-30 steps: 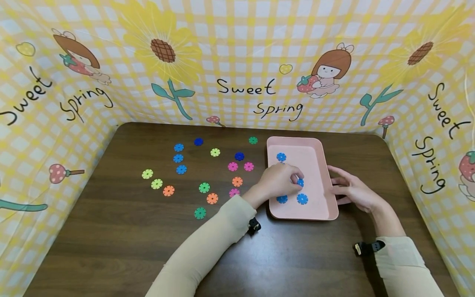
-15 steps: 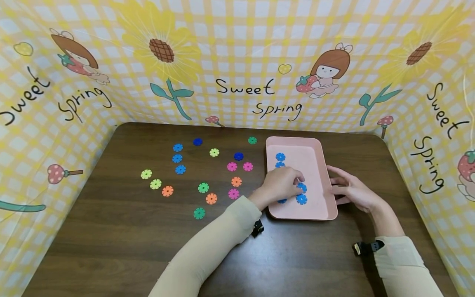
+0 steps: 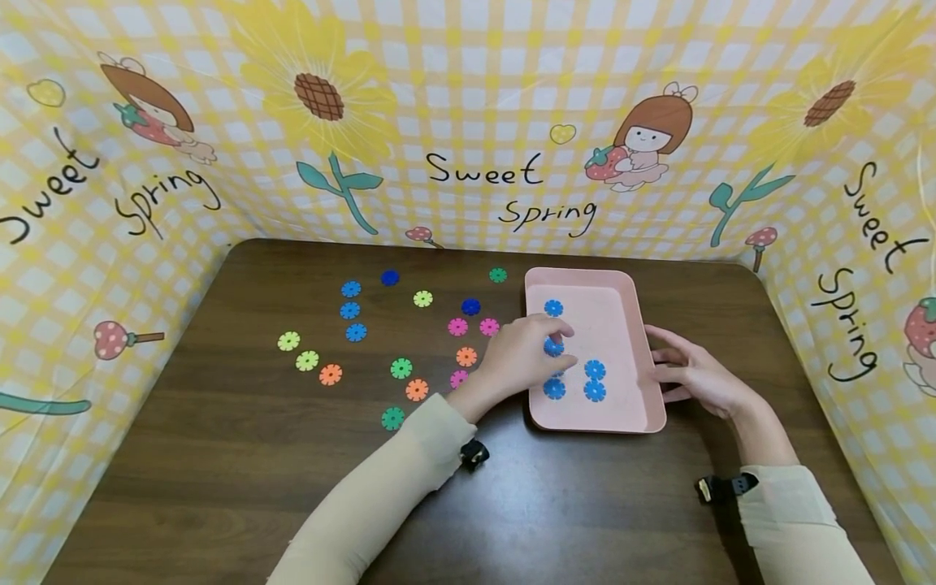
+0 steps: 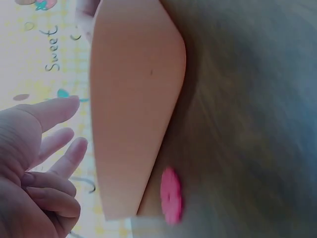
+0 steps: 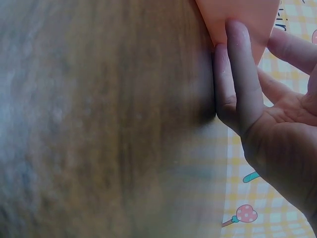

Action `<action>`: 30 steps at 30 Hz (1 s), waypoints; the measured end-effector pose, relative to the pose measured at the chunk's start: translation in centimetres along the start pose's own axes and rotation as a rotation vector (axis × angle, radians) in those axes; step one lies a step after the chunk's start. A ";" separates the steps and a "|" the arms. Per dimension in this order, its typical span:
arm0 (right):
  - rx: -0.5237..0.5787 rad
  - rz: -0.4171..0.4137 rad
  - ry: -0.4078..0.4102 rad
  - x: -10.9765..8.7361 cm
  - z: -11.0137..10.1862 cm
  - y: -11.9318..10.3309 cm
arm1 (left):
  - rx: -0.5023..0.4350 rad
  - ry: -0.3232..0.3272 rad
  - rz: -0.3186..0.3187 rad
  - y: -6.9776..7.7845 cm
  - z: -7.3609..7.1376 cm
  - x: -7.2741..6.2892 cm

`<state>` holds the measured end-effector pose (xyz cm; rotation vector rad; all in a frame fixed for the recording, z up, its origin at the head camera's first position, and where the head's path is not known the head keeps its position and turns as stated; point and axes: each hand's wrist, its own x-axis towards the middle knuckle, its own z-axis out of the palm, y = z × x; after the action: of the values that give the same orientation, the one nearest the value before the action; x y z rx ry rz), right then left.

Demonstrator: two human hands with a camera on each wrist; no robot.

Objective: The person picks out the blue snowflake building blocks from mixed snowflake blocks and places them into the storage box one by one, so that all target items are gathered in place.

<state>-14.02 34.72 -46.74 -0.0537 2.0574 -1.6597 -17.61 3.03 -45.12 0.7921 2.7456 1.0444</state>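
Observation:
Several blue notched plastic discs point(image 3: 595, 391) lie in the pink tray point(image 3: 630, 325). My left hand point(image 3: 521, 355) reaches over the tray's left rim, with thumb and index finger apart. Between those two fingertips a blue disc shows in the head view; the hand partly covers others. The left wrist view shows the left hand point(image 4: 42, 163) with nothing in its grasp, beside the tray's outer wall point(image 4: 133, 99). On the far side, my right hand point(image 3: 705, 374) rests its fingertips against the tray's right wall; the right wrist view shows straight fingers point(image 5: 243, 64) touching it.
Left of the tray, notched discs are scattered on the dark wooden table point(image 3: 241, 471): blue ones point(image 3: 350, 310), green ones point(image 3: 400, 368), orange ones point(image 3: 417, 390), yellow-green ones point(image 3: 307, 361) and pink ones point(image 3: 457, 327). A checked cloth point(image 3: 468, 81) walls the table's back and sides.
My left hand has let go of a blue disc, which now lies in the tray just behind another one. The hand has drawn back left. My right hand has stayed at the tray's wall.

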 end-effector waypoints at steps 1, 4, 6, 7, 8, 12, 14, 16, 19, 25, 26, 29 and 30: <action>0.000 0.000 -0.001 0.0 0.0 0.0 | 0.000 0.012 -0.004 -0.2 -0.4 -0.3; 0.003 -0.002 -0.003 -0.1 0.0 -0.1 | 0.001 0.054 -0.011 -1.1 -1.7 -1.2; 0.005 -0.006 -0.001 -0.1 0.0 -0.1 | -0.003 0.081 -0.025 -1.7 -2.7 -1.8; 0.006 -0.007 -0.001 -0.1 0.0 -0.1 | -0.002 0.092 -0.035 -2.2 -3.2 -2.1; 0.006 -0.007 -0.001 -0.1 0.0 -0.2 | -0.003 0.105 -0.047 -2.6 -3.7 -2.4; 0.011 -0.002 -0.001 0.0 -0.1 -0.1 | -0.013 0.143 -0.089 -4.7 -5.8 -3.8; 0.010 0.002 0.000 0.0 -0.1 0.0 | -0.006 0.160 -0.101 -6.0 -6.7 -4.6; 0.010 0.004 0.001 0.0 -0.1 0.1 | 0.013 0.175 -0.126 -7.3 -7.8 -5.4; 0.008 0.005 0.003 -0.1 0.0 0.1 | 0.042 0.189 -0.178 -9.2 -9.4 -6.8; 0.007 -0.003 0.000 -0.1 0.1 0.0 | 0.101 0.219 -0.285 -12.9 -12.2 -9.4; 0.005 -0.004 0.000 -0.1 0.1 0.0 | 0.112 0.224 -0.300 -13.4 -12.6 -9.7; -0.001 -0.007 -0.001 -0.1 0.1 0.0 | 0.138 0.233 -0.339 -15.0 -13.5 -10.8; -0.003 -0.007 -0.002 -0.1 0.1 0.0 | 0.144 0.234 -0.355 -15.5 -13.7 -11.1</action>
<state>-13.92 34.70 -46.72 -0.0638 2.0605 -1.6606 -18.42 -20.44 -45.64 0.1863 3.0275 0.9236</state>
